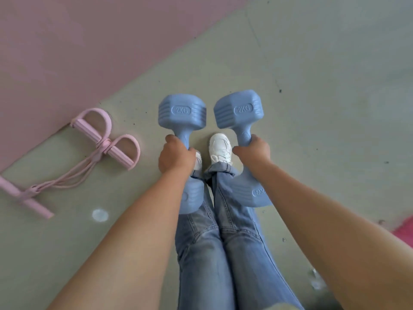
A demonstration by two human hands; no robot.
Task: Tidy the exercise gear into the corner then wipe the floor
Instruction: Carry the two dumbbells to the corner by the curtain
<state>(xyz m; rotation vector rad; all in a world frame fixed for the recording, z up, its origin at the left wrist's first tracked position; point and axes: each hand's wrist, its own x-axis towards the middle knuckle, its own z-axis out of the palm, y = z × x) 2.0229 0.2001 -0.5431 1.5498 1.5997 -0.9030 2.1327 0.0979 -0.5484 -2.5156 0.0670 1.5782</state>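
Left hand (175, 156) gripping one blue dumbbell (182, 115) by its handle, right hand (253, 152) gripping the other blue dumbbell (238, 110). Both held up above the floor (312, 108), over white shoes (220, 147). Pink stretchy pull rope (98, 148) lying on the floor beside the pink mat (78, 41).

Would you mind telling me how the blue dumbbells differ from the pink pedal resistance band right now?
The two blue dumbbells are held off the floor, one in the left hand and one in the right hand; the pink pedal resistance band lies on the floor, untouched. The dumbbells are solid blocks marked 2KG; the band is looped straps, cords and a bar. Both are exercise gear not yet put away.
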